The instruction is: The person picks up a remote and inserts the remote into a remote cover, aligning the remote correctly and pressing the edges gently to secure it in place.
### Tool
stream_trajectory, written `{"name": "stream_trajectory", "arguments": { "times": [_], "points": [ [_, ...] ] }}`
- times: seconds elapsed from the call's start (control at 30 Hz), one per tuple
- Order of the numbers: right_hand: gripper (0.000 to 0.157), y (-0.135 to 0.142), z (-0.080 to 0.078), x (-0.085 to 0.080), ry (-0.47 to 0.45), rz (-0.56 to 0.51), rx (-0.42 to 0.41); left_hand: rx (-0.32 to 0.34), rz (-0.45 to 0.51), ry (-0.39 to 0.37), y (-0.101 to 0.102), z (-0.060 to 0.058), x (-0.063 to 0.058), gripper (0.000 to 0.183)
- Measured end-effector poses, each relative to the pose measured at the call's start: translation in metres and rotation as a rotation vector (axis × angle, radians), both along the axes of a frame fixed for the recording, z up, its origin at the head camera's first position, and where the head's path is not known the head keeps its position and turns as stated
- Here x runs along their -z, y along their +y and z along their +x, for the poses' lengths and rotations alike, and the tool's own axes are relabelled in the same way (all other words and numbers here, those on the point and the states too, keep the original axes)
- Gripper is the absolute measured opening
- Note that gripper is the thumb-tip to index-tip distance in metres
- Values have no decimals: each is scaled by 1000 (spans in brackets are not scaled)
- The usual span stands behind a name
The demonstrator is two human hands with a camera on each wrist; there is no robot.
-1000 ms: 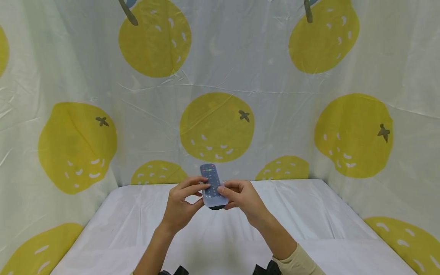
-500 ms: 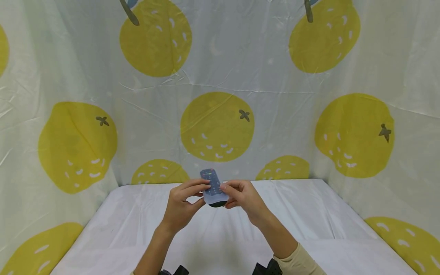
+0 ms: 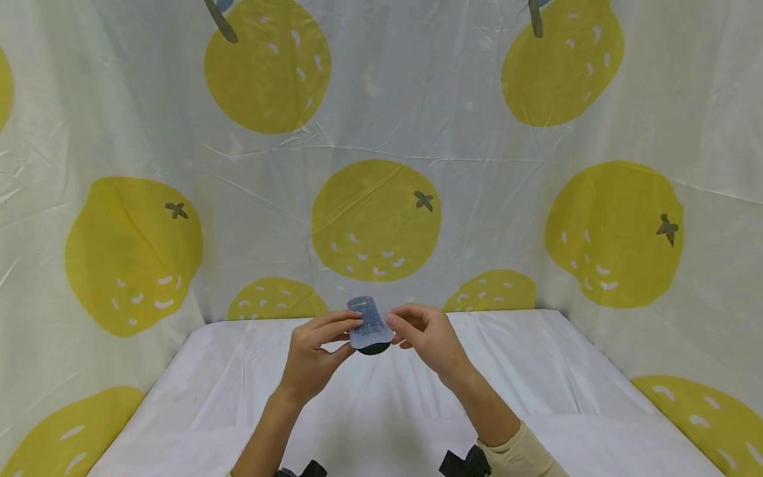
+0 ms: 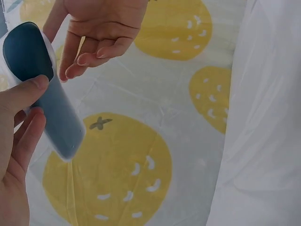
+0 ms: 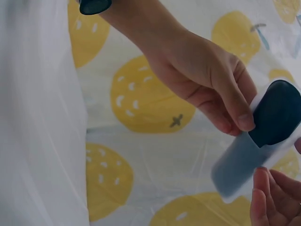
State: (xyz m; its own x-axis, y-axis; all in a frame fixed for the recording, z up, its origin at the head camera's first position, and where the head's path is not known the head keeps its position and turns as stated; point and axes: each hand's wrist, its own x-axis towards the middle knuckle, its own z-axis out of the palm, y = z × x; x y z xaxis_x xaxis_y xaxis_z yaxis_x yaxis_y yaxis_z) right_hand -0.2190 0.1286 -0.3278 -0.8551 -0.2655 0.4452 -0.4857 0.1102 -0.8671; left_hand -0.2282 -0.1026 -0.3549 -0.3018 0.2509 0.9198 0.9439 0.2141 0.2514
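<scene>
A dark remote control sits in a translucent bluish cover, its button face turned up in the head view. Its dark rounded end shows bare outside the cover. My left hand grips the covered remote from the left, thumb below and fingers over the front edge. In the left wrist view, its thumb presses near the border of the cover. On the other side, my right hand is close beside the remote with loosely bent fingers. Those fingers hang under the remote in the right wrist view; whether the thumb touches the cover is unclear.
A white cloth covers the table under both hands. Behind and at the sides hangs a pale curtain printed with yellow fruit. Black wrist mounts show at the bottom edge of the head view.
The right hand has loosened its pinch on the remote's right edge and shifted slightly up and right. The remote has tilted, its top lower, and more of its dark end shows. The left hand keeps its grip.
</scene>
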Motion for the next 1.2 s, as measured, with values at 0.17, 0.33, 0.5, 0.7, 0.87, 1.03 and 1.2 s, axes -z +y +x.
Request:
{"name": "stream_trajectory", "arguments": {
  "times": [0.17, 0.33, 0.5, 0.7, 0.87, 1.03, 1.2],
  "points": [
    [28, -1, -2, -1, 107, 8, 9, 18, 11, -20, -3, -4, -1, 42],
    [26, 1, -2, -1, 157, 32, 1, 34, 16, -41, -5, -5, 0, 42],
    [23, 4, -2, -2, 217, 53, -36, 54, 33, -77, -6, -5, 0, 42],
    [22, 5, -4, -2, 347, 104, -147, 103, 38, -90, -5, -4, -3, 38],
    [28, 5, -5, -1, 395, 138, -191, 112, 56, -118, -5, -3, -4, 34],
    [32, 2, -5, 1, 383, 147, -162, 105, 58, -138, -5, -3, -2, 32],
    [34, -1, -6, 5, 383, 110, -141, 98, 49, -165, -4, -1, -1, 27]
  ]
}}
